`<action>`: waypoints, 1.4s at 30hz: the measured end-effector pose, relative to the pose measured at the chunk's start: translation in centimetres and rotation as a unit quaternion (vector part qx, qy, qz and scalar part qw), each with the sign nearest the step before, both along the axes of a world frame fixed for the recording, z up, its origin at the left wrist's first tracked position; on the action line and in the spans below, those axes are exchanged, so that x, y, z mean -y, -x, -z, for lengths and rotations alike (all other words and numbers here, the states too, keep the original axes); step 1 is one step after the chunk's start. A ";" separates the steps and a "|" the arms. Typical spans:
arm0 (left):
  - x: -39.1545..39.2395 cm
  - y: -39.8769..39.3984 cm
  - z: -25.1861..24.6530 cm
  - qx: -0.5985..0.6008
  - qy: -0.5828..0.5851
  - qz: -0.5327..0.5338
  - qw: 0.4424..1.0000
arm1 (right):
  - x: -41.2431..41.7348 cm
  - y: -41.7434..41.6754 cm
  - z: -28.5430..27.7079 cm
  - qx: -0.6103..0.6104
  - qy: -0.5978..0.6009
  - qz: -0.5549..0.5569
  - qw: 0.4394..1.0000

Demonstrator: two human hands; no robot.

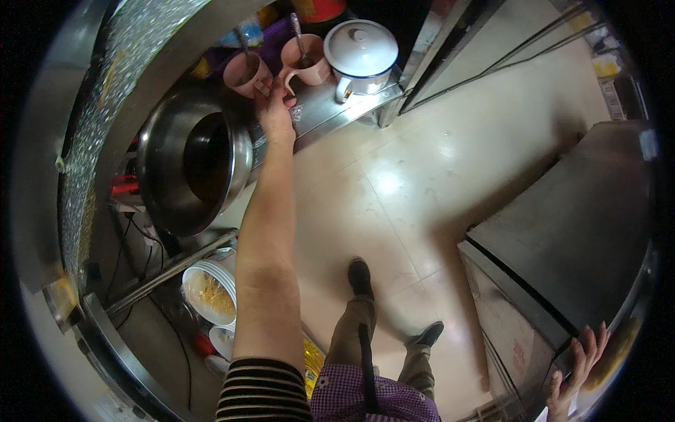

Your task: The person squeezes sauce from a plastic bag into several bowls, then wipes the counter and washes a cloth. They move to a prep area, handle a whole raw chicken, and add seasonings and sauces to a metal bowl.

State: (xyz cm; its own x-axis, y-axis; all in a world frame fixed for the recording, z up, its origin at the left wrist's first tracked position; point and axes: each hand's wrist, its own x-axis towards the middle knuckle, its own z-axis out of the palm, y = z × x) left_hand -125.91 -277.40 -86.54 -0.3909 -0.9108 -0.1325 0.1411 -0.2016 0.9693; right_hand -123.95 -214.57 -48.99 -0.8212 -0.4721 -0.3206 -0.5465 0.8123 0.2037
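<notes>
My left hand (pixel 277 108) reaches to the metal shelf. Its fingers are closed at the handle side of a pink mug (pixel 240 74), and they hide the handle. A spoon (pixel 242 42) leans in this mug. Just right of my fingers is a second pink mug (pixel 316 71), its handle close to them and a spoon (pixel 297 31) standing in it. A white lidded enamel mug (pixel 364 50) with a blue rim stands beside that. My right hand (pixel 575 364) is at the lower right, fingers spread, by the edge of a steel-topped cabinet (pixel 569 221); nothing shows in it.
A large steel bowl (pixel 158 153) with dark contents stands left of my forearm. Below are a metal rail (pixel 174 271), a white tub (pixel 198 306) with yellowish contents and loose cables (pixel 179 332). A metal post (pixel 432 58) rises beyond the shelf. My feet are on the tiled floor (pixel 379 211).
</notes>
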 end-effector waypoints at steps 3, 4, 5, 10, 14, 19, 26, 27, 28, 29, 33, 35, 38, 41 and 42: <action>-0.8 -0.3 0.2 -0.009 -0.069 -0.052 0.996 | 1.0 0.0 0.0 0.017 0.013 0.006 1.000; -0.9 -0.2 0.3 0.033 -0.080 -0.057 0.995 | 1.5 0.0 -0.3 0.026 0.016 0.008 1.000; -0.8 0.0 0.5 0.076 -0.091 -0.061 0.991 | 1.5 0.1 -0.4 0.019 -0.001 -0.010 1.000; 8.8 -5.0 10.2 0.066 0.030 -0.022 0.997 | 0.5 0.9 -0.2 -0.009 -0.010 -0.085 0.996; -1.8 -5.0 1.5 0.339 0.191 0.018 0.921 | 1.0 0.4 -0.4 -0.010 -0.009 -0.107 0.994; -10.0 -23.2 -4.3 0.065 -0.137 0.377 0.913 | 2.4 -0.2 -0.2 -0.046 0.108 -0.161 0.980; 1.4 -41.9 -9.5 0.225 -0.082 0.055 0.969 | 2.1 -0.7 0.8 -0.073 0.004 -0.155 0.985; 5.9 -43.3 -8.6 0.179 -0.046 0.063 0.981 | 1.4 -1.1 1.0 -0.139 -0.046 -0.167 0.975; 7.8 -41.5 -8.8 0.115 -0.050 -0.012 0.992 | 1.4 -1.2 1.4 -0.205 -0.102 -0.181 0.956; 9.7 -40.0 -9.0 0.104 -0.029 -0.096 0.989 | 2.1 -1.1 1.8 -0.267 -0.152 -0.200 0.930; 15.7 -37.8 -10.9 0.082 0.007 -0.220 0.972 | 20.1 -3.6 9.7 -0.024 0.158 -0.258 0.953; 16.5 -36.7 -11.0 0.078 0.022 -0.248 0.965 | 29.7 -2.7 15.4 0.139 0.312 -0.215 0.915; 17.9 -35.8 -11.3 0.042 0.090 -0.219 0.971 | 44.1 -0.1 18.8 0.317 0.500 -0.196 0.782; 18.3 -34.5 -12.2 0.049 0.119 -0.196 0.972 | 56.1 2.0 18.1 0.328 0.603 -0.221 0.693; 18.0 -33.6 -12.9 0.036 0.114 -0.199 0.973 | 59.4 2.7 18.0 0.249 0.617 -0.291 0.687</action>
State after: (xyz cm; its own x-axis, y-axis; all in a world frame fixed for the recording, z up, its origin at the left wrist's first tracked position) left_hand -92.36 -295.39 -73.64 0.0012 -0.9970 0.0768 0.0932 0.0766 0.9927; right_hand -126.66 -273.98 -66.95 -0.3120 -0.8386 0.4466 -0.6045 -0.1874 -0.7742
